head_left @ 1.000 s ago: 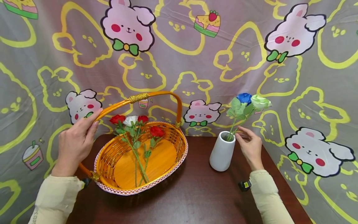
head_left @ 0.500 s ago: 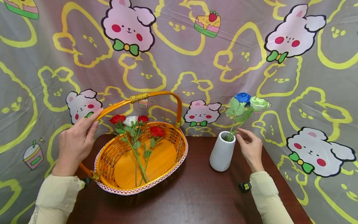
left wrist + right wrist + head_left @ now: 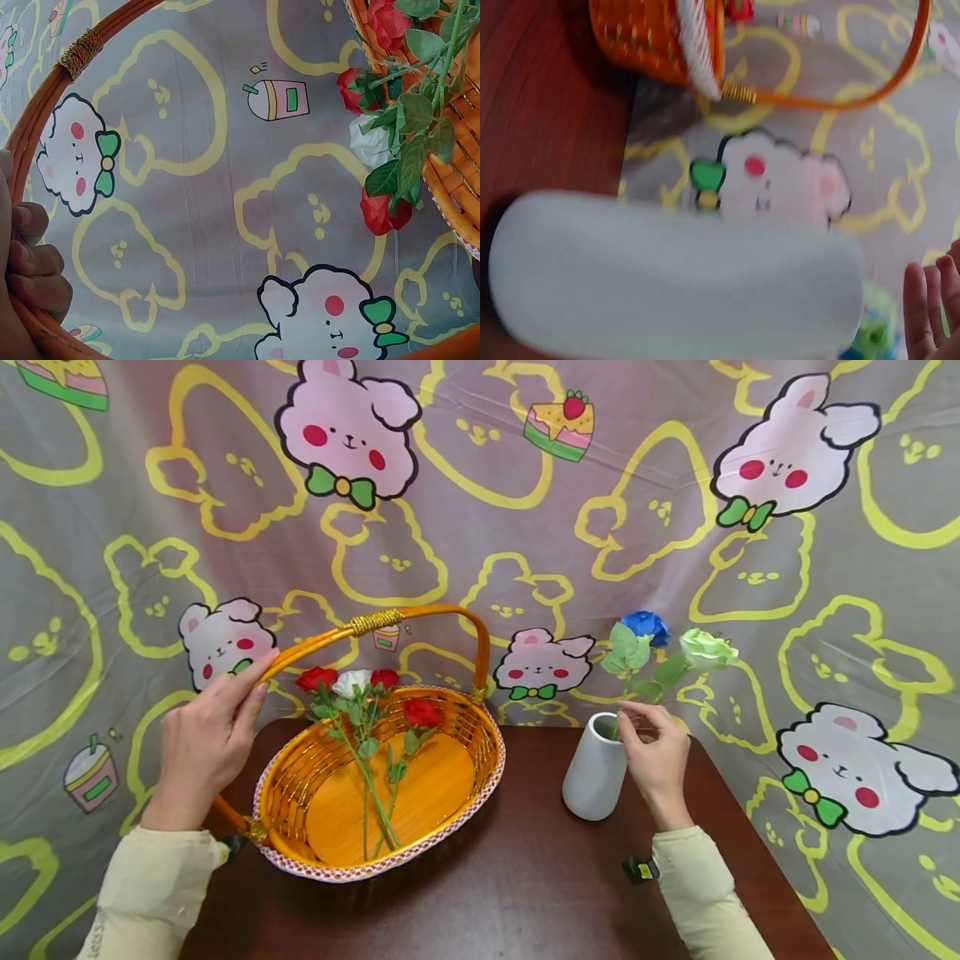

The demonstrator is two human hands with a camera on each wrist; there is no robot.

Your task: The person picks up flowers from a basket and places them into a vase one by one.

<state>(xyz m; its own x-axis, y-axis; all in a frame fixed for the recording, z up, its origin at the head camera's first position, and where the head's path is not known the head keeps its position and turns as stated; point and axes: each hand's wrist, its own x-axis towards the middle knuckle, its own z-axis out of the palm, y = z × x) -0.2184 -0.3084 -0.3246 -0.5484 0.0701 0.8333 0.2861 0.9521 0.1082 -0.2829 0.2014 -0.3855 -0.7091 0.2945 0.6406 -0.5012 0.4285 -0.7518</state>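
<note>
Rose with deep-blue ruffled petals (image 3: pixel 647 628) stands at the far right, its thin green stem (image 3: pixel 617 729) running close to upright, tipped slightly right, into the mouth of a smooth white tapered vase (image 3: pixel 595 777). Beside it, a rose with pale-green petals (image 3: pixel 708 649) leans farther right, its lower part hidden behind the right hand (image 3: pixel 656 756). That hand sits at the right of the mouth, thumb and fingertips closed together on a stem just above the rim; which rose they pinch I cannot tell. The left hand (image 3: pixel 206 735) is well apart at the left, fingers curled round the arched orange-brown handle (image 3: pixel 450 609) of an oval woven basket (image 3: pixel 435 785).
</note>
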